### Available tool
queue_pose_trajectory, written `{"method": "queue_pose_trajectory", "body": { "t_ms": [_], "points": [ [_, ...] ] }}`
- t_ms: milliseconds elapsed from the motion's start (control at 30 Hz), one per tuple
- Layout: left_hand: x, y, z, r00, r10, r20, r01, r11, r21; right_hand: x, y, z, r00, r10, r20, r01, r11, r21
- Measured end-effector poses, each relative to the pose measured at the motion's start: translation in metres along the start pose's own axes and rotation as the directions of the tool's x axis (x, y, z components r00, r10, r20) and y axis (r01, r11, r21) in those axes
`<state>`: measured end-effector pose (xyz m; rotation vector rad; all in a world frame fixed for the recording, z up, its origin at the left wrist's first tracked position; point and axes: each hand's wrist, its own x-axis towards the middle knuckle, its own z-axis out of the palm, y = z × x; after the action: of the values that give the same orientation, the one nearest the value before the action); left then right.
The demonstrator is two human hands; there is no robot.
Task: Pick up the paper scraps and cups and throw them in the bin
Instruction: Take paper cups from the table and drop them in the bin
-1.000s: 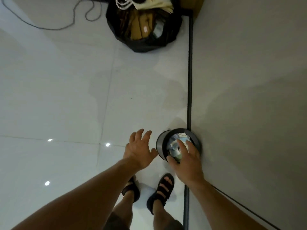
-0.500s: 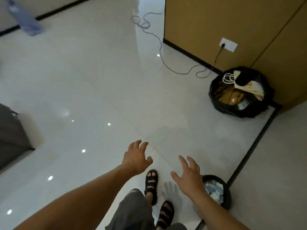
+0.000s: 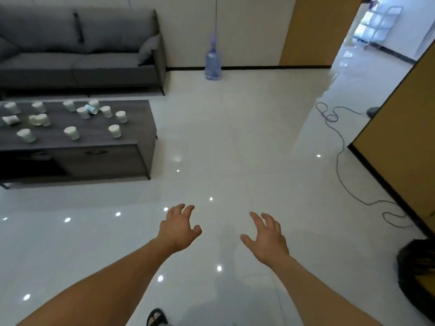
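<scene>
1. The left hand is held out over the glossy white floor, fingers spread and loosely bent, with nothing grasped.
2. The right hand is held beside it but apart from it, likewise released and empty, its fingers splayed.
3. White cups are scattered over the dark grey desk at the left, well apart from both hands. Most are stood upright, and one blue-marked cup is laid on its side among them.
4. A grey sofa is set behind the desk.
5. A blue water bottle is stood against the far wall, to the right of the sofa.
6. A cable is trailed across the floor on the right.
7. A black bag is cut off by the right edge, near the right forearm.
8. A sandalled foot is seen at the bottom edge.
</scene>
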<state>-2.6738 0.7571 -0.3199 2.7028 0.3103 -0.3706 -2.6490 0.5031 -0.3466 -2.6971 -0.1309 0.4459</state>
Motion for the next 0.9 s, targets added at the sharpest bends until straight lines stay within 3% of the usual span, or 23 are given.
{"method": "queue_pose_trajectory", "body": {
  "t_ms": [233, 433, 900],
  "points": [
    [0.022, -0.151, -0.083, 0.971, -0.188, -0.146, 0.171, 0.978, -0.121, 0.077, -0.176, 0.031, 0.976, -0.216, 0.039, 0.218, 0.974, -0.059],
    [0.037, -0.26, -0.136, 0.924, -0.353, -0.148, 0.324, 0.928, -0.184, 0.118, -0.305, 0.07, 0.924, -0.366, 0.108, 0.371, 0.928, -0.025],
    [0.222, -0.321, -0.221, 0.907, -0.389, -0.161, 0.325, 0.89, -0.319, 0.341, -0.411, 0.078, 0.877, -0.403, 0.26, 0.456, 0.87, -0.189]
  ]
}}
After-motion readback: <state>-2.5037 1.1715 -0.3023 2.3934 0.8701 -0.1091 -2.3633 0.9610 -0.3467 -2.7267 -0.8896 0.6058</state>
